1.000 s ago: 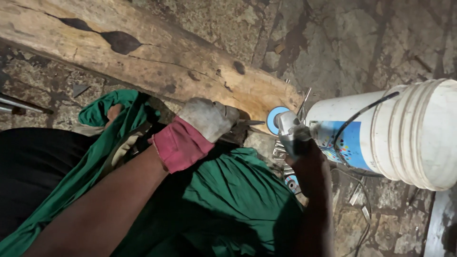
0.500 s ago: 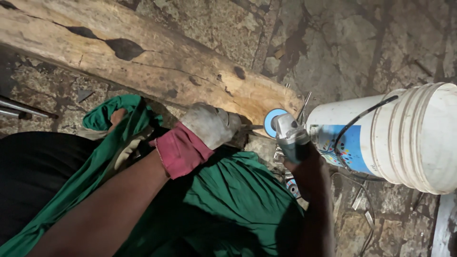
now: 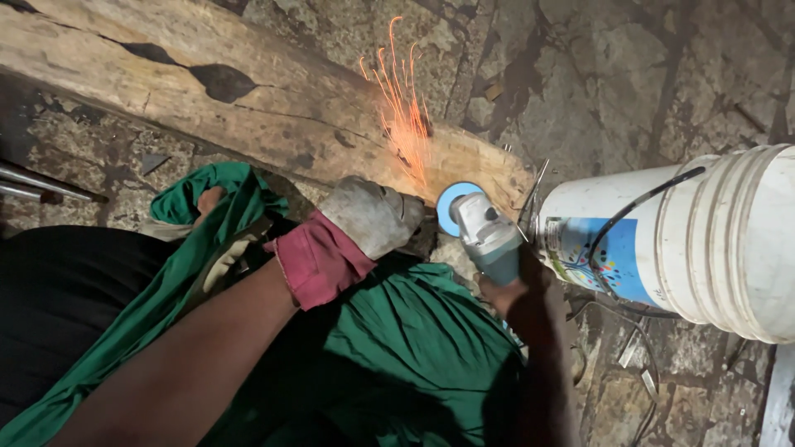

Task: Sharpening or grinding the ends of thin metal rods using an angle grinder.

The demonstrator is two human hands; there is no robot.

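Note:
My left hand (image 3: 368, 217), in a grey work glove with a red cuff, is closed on something small pressed against the end of a rough wooden log (image 3: 248, 108); the held piece is hidden by the glove. My right hand (image 3: 517, 290) grips the body of a pale blue angle grinder (image 3: 484, 232). Its blue disc (image 3: 451, 207) meets the piece by the glove. Orange sparks (image 3: 402, 108) fly up and away over the log.
A white plastic bucket (image 3: 696, 240) with a blue label lies on its side at the right, the grinder's black cable draped over it. Green cloth (image 3: 389, 348) covers my lap. Metal rods (image 3: 37, 184) lie at the left on the stone floor (image 3: 596, 74).
Sparks now shoot from the disc where none showed before. My gloved left hand has edged right, closer to the grinder disc.

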